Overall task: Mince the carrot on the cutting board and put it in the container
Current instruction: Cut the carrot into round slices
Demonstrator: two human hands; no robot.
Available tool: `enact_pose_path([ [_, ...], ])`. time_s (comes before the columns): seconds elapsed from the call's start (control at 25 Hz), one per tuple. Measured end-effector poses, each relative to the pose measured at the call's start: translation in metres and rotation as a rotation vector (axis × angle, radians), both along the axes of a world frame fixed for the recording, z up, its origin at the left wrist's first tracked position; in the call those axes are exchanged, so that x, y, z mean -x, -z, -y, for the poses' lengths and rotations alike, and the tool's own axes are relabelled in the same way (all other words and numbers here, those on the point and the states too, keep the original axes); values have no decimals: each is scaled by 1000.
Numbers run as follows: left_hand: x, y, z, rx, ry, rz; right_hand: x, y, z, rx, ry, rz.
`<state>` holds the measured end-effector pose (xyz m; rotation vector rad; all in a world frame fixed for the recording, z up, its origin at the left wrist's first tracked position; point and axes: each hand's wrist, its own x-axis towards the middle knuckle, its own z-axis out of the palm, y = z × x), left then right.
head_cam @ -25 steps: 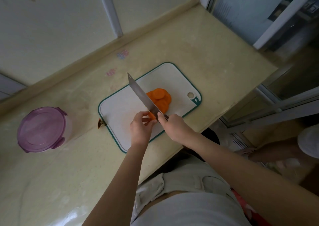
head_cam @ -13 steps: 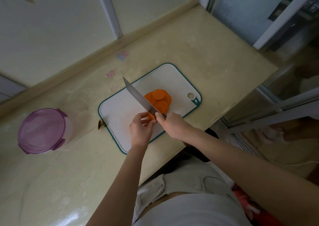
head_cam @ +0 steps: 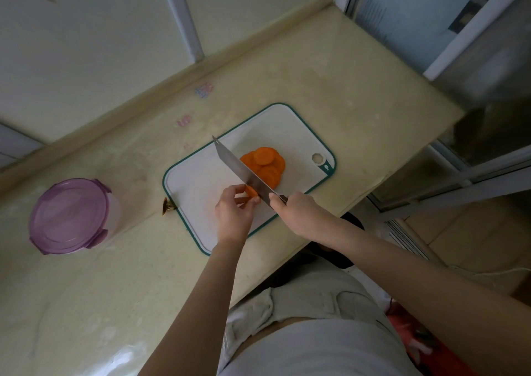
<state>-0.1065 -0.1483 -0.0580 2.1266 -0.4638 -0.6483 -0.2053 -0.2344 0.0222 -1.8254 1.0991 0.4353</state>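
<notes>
Knife (head_cam: 244,171) shifted rightward; left grip (head_cam: 234,214) apparently pinches the carrot stub (head_cam: 252,191).

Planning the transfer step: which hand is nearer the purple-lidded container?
Left. The left hand pinches a carrot piece on the board, right of the container; the right hand, gripping the knife, is farther right.

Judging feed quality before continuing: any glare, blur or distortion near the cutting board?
Head view: wide-angle bends the beige countertop; glare lower left; steel knife blade and orange carrot slices on the white green-rimmed cutting board look sharp; right margin blurred.
</notes>
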Motion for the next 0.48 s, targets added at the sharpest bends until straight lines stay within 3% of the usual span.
enact_pose_path([
  [0.48, 5, 0, -4, 20, 5, 23, -26, 13, 5, 4, -63, 54],
])
